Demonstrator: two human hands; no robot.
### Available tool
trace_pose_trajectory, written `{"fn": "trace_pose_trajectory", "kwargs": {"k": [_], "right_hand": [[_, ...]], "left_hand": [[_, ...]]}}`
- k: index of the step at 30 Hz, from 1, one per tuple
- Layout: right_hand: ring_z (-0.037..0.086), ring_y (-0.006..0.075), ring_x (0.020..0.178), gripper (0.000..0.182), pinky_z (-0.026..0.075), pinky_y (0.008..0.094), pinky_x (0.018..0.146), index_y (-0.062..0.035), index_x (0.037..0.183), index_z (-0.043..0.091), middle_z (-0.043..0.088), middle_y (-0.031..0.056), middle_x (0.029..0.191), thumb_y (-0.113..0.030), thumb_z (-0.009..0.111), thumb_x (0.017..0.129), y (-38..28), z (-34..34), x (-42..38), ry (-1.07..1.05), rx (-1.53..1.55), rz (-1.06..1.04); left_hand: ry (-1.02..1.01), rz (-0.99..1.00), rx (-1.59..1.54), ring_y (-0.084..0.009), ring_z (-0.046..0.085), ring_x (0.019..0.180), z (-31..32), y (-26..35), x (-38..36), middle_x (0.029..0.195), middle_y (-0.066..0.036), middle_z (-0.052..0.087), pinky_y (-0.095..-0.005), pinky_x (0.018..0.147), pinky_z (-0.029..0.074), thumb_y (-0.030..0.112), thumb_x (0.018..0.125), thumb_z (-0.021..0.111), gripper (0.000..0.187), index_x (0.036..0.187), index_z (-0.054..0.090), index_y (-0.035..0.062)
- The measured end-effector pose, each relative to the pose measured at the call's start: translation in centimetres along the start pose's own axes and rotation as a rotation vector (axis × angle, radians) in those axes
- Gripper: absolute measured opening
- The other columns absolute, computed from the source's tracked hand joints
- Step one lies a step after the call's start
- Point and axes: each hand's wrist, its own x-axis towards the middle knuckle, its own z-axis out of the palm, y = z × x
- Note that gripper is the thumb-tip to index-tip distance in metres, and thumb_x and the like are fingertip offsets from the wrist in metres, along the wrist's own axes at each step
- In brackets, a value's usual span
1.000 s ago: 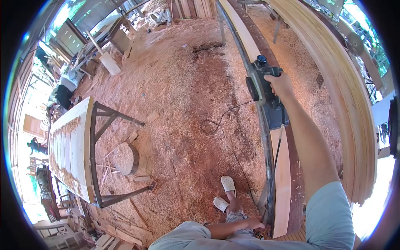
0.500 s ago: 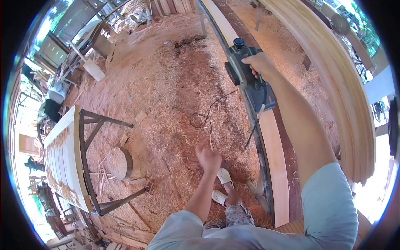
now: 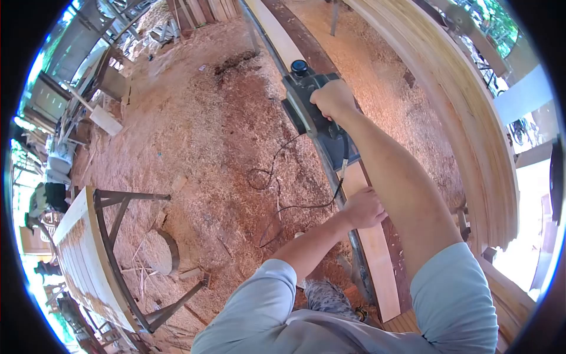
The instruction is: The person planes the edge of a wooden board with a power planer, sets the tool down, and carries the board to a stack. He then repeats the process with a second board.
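Observation:
My right hand (image 3: 335, 100) is closed around the handle of a dark electric planer (image 3: 303, 88) with a round front knob. The planer sits on a long, pale wooden board (image 3: 377, 259), which runs away from me along a narrow bench (image 3: 361, 265). Behind the planer, my left hand (image 3: 364, 207) is on the board, its fingers curled at the right edge and partly hidden. A black power cord (image 3: 306, 206) leaves the planer's rear and loops down to the left.
A stack of long planks (image 3: 448, 100) lies to the right. On the left stands a metal-legged table (image 3: 88, 259) with boards on it, beside a round wood block (image 3: 160, 252). Shavings cover the ground (image 3: 206, 135). Scrap timber lies at the back.
My left hand has come from over the ground, right and slightly up, onto the board behind the planer. My right hand stays on the planer. The whole view has shifted somewhat.

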Motion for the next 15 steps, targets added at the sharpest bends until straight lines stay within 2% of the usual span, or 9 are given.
{"fn": "trace_pose_trajectory", "kwargs": {"k": [1,3,6,7,9,10,12,13,15], "right_hand": [[0.074,0.0337,0.08,0.028,0.058,0.0397,0.077,0.0096,0.08,0.071,0.072,0.0262,0.083,-0.015,0.059,0.078,-0.1,0.2,0.5,-0.004,0.002,0.014],[0.071,0.0363,0.097,0.03,0.055,0.0414,0.087,0.0087,0.09,0.072,0.071,0.029,0.098,-0.016,0.059,0.079,-0.9,0.4,1.8,0.056,-0.026,-0.033],[0.068,0.0379,0.107,0.033,0.053,0.0423,0.092,0.0074,0.095,0.072,0.069,0.0302,0.108,-0.018,0.059,0.079,-3.1,0.1,3.6,0.024,-0.027,-0.011],[0.068,0.0379,0.107,0.033,0.053,0.0423,0.092,0.0074,0.095,0.072,0.069,0.0302,0.108,-0.018,0.059,0.079,-3.7,0.3,4.7,0.021,-0.024,-0.013],[0.071,0.0366,0.097,0.03,0.054,0.0418,0.089,0.0071,0.088,0.073,0.072,0.0274,0.095,-0.018,0.059,0.079,-4.4,0.9,6.8,0.09,-0.013,-0.059],[0.071,0.0366,0.097,0.03,0.054,0.0418,0.089,0.0071,0.088,0.073,0.072,0.0274,0.095,-0.018,0.059,0.079,-5.0,0.9,7.5,0.08,-0.005,-0.048],[0.073,0.0325,0.081,0.027,0.057,0.0393,0.08,0.005,0.078,0.073,0.072,0.021,0.078,-0.017,0.059,0.079,-6.8,-0.1,8.5,0.014,-0.055,-0.093],[0.073,0.0325,0.081,0.027,0.057,0.0393,0.08,0.005,0.078,0.073,0.072,0.021,0.078,-0.017,0.059,0.079,-7.2,0.1,9.5,0.002,-0.059,-0.079],[0.071,0.0269,0.064,0.026,0.057,0.0365,0.068,0.0028,0.067,0.07,0.069,0.0146,0.064,-0.017,0.058,0.078,-7.7,0.4,11.7,0.051,-0.006,-0.095]], "left_hand": [[-0.05,-0.044,-0.039,-0.0298,0.066,0.092,-0.2,0.2,0.0,0.086,-0.01,0.069,-0.041,0.095,0.048,0.028,0.086,0.062,0.023,0.085,0.071,0.0068],[-0.114,-0.086,-0.071,-0.0291,0.066,0.09,-0.6,-0.1,-0.1,0.079,-0.009,0.068,-0.0407,0.094,0.048,0.028,0.084,0.064,0.023,0.078,0.072,0.0073],[-0.075,-0.033,-0.056,-0.027,0.066,0.083,-0.5,-0.4,-0.6,0.068,-0.008,0.065,-0.0394,0.09,0.049,0.028,0.081,0.067,0.026,0.065,0.069,0.0077],[-0.047,-0.014,-0.058,-0.026,0.065,0.081,-0.8,-0.4,-0.7,0.07,-0.007,0.064,-0.0394,0.088,0.049,0.028,0.08,0.068,0.026,0.065,0.068,0.0077],[-0.031,-0.001,-0.058,-0.0249,0.063,0.08,-0.8,-0.6,-1.0,0.071,-0.007,0.063,-0.0394,0.086,0.049,0.029,0.079,0.069,0.025,0.064,0.068,0.0078],[-0.078,-0.014,-0.103,-0.0242,0.062,0.08,-1.1,-0.5,-1.0,0.073,-0.006,0.062,-0.0392,0.086,0.048,0.029,0.078,0.07,0.026,0.063,0.067,0.0076],[-0.13,-0.042,-0.161,-0.0235,0.06,0.08,-1.2,-0.6,-1.1,0.075,-0.005,0.061,-0.0389,0.086,0.047,0.03,0.077,0.07,0.027,0.063,0.066,0.0075],[-0.103,-0.036,-0.168,-0.0226,0.059,0.081,-1.0,-0.5,-1.1,0.074,-0.005,0.058,-0.0384,0.087,0.047,0.031,0.077,0.07,0.028,0.062,0.065,0.008],[-0.075,-0.034,-0.193,-0.0218,0.058,0.082,-1.0,-0.1,-1.1,0.074,-0.004,0.056,-0.0379,0.087,0.046,0.032,0.077,0.071,0.029,0.061,0.065,0.0085]]}}
